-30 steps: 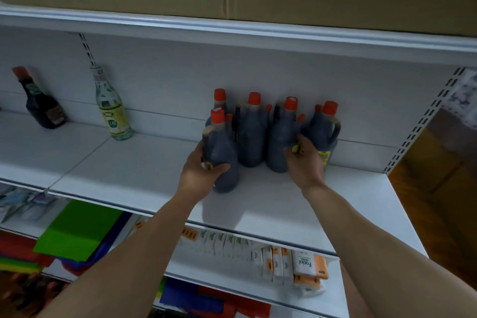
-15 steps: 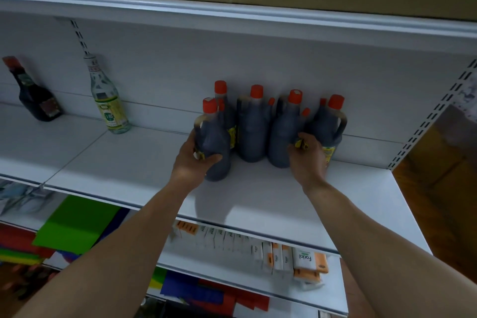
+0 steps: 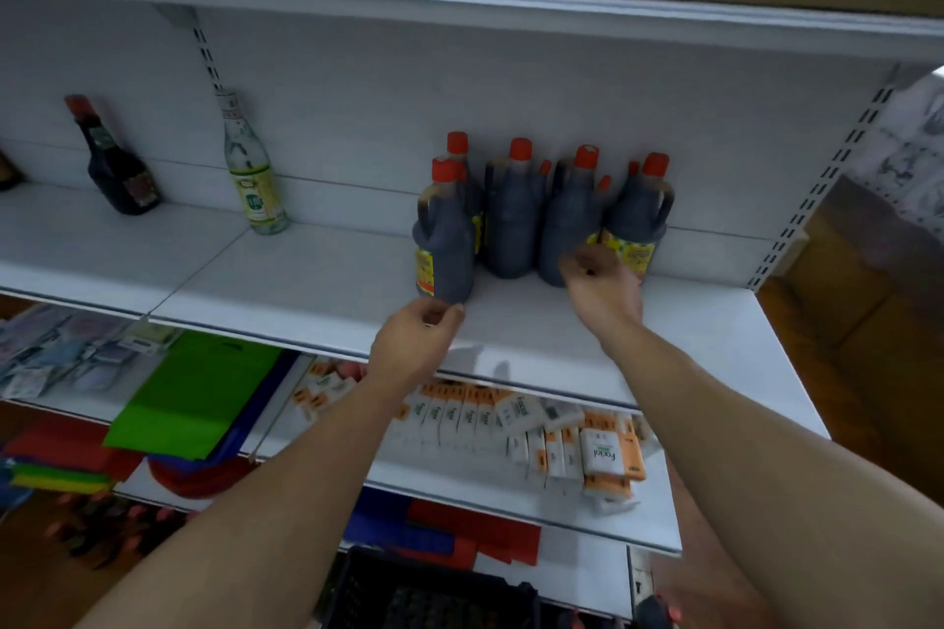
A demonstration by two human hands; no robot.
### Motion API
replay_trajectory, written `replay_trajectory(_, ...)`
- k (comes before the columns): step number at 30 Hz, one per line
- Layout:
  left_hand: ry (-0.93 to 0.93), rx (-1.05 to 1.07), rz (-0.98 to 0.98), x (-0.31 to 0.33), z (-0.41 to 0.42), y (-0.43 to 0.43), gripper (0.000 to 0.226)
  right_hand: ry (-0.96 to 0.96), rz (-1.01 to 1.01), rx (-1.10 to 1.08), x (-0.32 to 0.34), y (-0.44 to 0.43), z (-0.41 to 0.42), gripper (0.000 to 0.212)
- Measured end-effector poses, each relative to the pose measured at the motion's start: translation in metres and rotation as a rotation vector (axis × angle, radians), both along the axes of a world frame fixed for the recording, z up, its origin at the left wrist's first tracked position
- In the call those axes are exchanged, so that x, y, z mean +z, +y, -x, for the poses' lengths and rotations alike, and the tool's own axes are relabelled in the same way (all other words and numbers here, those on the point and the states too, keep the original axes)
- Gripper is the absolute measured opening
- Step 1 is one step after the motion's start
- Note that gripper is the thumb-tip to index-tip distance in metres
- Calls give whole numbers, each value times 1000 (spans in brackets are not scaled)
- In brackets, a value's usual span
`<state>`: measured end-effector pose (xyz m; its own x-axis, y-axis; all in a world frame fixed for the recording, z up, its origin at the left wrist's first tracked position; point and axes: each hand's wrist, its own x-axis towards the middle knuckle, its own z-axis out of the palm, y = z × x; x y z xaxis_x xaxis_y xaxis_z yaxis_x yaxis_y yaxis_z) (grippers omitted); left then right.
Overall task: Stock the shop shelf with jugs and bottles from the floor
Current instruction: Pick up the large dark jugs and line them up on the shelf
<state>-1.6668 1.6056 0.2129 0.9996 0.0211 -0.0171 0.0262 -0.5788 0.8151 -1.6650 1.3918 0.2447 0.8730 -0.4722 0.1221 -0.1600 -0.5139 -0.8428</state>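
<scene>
dark red-capped jugs (image 3: 536,215) clustered on white shelf (image 3: 306,281), left hand (image 3: 416,337) and right hand (image 3: 603,289) empty, curled just before them

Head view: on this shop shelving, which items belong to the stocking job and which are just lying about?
Part of the job:
- cluster of dark red-capped handled jugs
- white metal shelf they stand on
- left hand and right hand, both off the jugs

Just there:
- dark squat glass bottle
- clear green-labelled bottle
- white-and-orange tissue packs
- green folded bag
</scene>
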Motion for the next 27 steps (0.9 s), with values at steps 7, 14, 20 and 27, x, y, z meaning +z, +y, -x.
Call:
replay_trajectory(7,59,-301,-83,-32,65,-11,36,21,-10,-36,2,18,59,30)
replay_trajectory(14,218,-511,-247,-93,120,-39,48,95,-15,-17,-25,3,118,31)
replay_trajectory(20,326,-525,-302,-132,160,-77,53,183,-30,89,-64,-34,160,22)
replay_trajectory(27,471,-453,-361,-191,210,-152,55,322,22,156,-130,-126,199,18)
